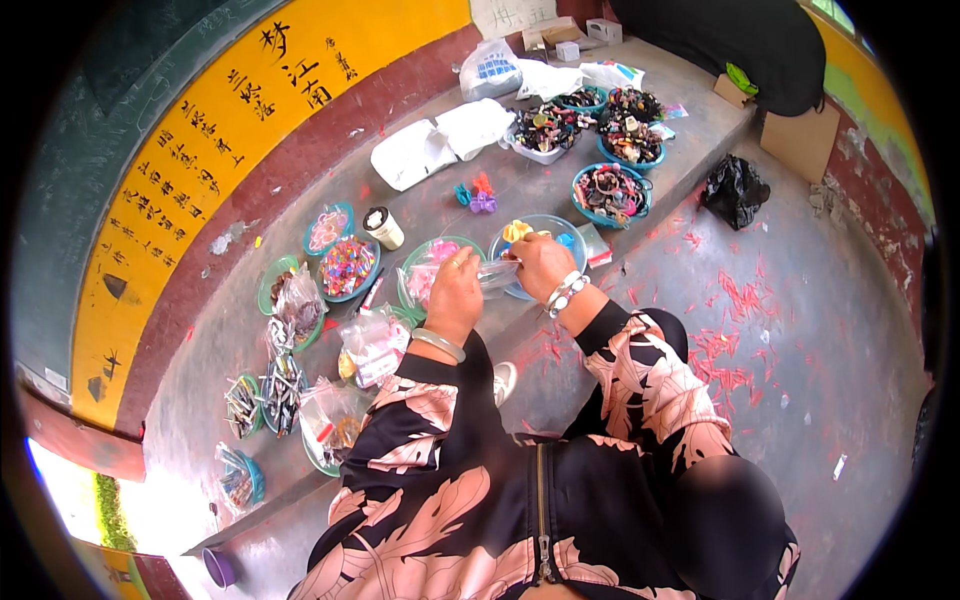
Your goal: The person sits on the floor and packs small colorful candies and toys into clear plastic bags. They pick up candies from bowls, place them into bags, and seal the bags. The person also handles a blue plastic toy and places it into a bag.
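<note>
My left hand (455, 297) is closed on one end of a small clear plastic bag (496, 274), with a bangle at that wrist. The fingers of my right hand (546, 266) pinch the other end, so the bag stretches between both hands. Whatever is inside it is too small to tell. Just beyond my left hand sits a green basket (403, 284) of pink pieces. Partly hidden behind my right hand is a blue basket (567, 225) holding a ruffled yellow piece (517, 231) and blue ones. Loose teal, orange and purple ruffled bunches (483, 203) lie farther back.
Baskets of hair ties (612, 195) stand at the back right, near a ledge. A basket of colourful small pieces (350, 268), a cup-shaped tub (383, 228) and bagged items (372, 347) are on the left. Red scraps (720, 360) litter the lower floor; a black bag (735, 190) lies there.
</note>
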Motion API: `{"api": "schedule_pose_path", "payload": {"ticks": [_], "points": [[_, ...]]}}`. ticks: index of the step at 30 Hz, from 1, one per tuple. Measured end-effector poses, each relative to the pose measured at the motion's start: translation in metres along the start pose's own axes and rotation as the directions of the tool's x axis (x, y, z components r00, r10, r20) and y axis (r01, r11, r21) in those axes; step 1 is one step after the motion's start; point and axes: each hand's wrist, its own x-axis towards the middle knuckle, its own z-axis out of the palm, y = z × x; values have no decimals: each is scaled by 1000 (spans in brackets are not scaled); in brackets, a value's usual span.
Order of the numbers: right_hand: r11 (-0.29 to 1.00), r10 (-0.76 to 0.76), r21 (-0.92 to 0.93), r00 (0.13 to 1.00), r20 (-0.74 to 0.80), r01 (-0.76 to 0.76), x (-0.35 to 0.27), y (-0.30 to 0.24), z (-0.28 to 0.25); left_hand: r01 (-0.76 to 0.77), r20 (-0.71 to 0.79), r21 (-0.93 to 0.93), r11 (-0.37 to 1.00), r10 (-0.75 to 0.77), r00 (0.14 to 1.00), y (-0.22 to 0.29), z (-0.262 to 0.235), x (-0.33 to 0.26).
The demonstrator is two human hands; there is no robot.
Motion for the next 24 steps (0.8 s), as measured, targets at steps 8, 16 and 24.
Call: {"api": "schedule_pose_path", "payload": {"ticks": [8,16,24], "points": [[901,417,3,869,267,-434,24,12,-5,30,115,-59,998,-23,993,-17,10,14],[950,293,84,952,89,-300,32,36,20,230,333,2,973,-218,918,-1,31,44],[925,378,-133,893,243,-356,41,17,2,239,263,-10,971,-229,937,-36,48,44]]}}
